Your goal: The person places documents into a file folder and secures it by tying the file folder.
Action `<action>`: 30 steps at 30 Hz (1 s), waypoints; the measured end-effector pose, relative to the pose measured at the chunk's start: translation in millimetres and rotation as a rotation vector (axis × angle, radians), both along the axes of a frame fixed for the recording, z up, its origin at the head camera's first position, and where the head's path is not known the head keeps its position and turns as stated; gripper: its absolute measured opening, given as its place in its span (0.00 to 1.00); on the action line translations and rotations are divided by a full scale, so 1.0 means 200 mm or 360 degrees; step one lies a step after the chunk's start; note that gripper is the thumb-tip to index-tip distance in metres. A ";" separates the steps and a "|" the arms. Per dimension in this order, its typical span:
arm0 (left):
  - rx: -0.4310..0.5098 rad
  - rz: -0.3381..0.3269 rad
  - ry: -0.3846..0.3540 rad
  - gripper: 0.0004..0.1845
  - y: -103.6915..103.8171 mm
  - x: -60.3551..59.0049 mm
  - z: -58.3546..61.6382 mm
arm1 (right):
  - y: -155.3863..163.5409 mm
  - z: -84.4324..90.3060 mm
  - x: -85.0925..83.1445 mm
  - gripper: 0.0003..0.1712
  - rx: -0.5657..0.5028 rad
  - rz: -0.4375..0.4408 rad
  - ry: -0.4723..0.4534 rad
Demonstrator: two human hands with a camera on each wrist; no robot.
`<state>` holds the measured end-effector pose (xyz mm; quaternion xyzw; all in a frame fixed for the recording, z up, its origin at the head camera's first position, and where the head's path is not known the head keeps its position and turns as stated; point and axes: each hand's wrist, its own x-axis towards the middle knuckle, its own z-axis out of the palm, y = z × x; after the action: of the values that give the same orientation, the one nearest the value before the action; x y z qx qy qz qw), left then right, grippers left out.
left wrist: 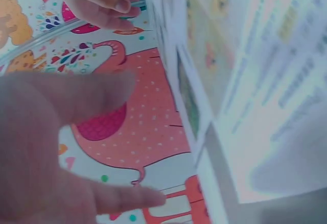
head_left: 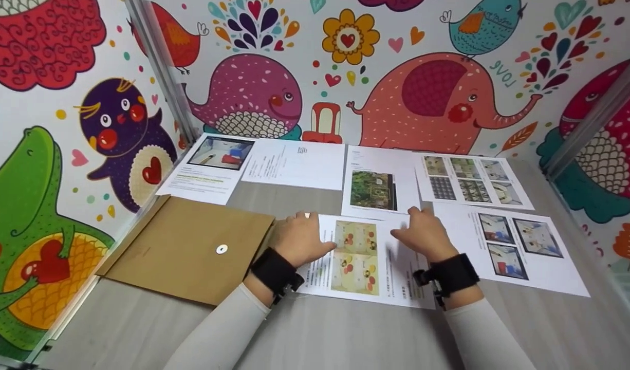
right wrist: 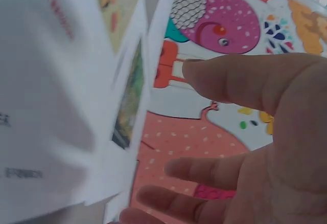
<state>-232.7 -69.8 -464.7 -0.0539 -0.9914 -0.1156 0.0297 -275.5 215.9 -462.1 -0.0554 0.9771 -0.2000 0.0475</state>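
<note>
I see the cartoon wall panels [head_left: 423, 77] first: a whale, an elephant, birds, a penguin-like figure. The one readable word on them is "LOVE", printed mirrored and tilted beside the elephant [head_left: 438, 103]. Below them the grey counter [head_left: 346, 334] carries everything else.

A brown string-tie envelope [head_left: 191, 246] lies flat at the left, its round white clasp facing up. Six printed sheets are spread across the counter. In the back row I make out a sheet with one room photo [head_left: 212, 167], a text-only sheet [head_left: 297, 163], a sheet with a green garden-like photo [head_left: 379, 182] and a sheet with a grid of six small photos [head_left: 469, 180]. At the right front lies a sheet with three room photos [head_left: 510, 246]. All their print is too small for me to read.

The nearest sheet [head_left: 364, 259] lies at front centre, between both hands, flat on the counter. It shows two yellowish pictures with red spots, stacked, and lines of text beside them that I cannot read.

My left hand [head_left: 299, 239] rests on its left edge, fingers loosely bent and spread. My right hand [head_left: 423, 234] rests on its upper right part, fingers relaxed and apart; motion blur hides the fingertips. Both wrist views are blurred, showing only sheet edges and a thumb.
</note>
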 end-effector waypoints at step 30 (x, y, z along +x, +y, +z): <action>0.0259 0.0027 -0.0194 0.48 0.02 -0.02 -0.14 | -0.05 -0.16 -0.05 0.57 0.0122 -0.0103 -0.0125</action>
<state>-237.0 -66.7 -491.7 -0.0357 -0.9791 -0.1986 -0.0252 -285.7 204.9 -494.4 -0.0139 0.9827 -0.1660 0.0815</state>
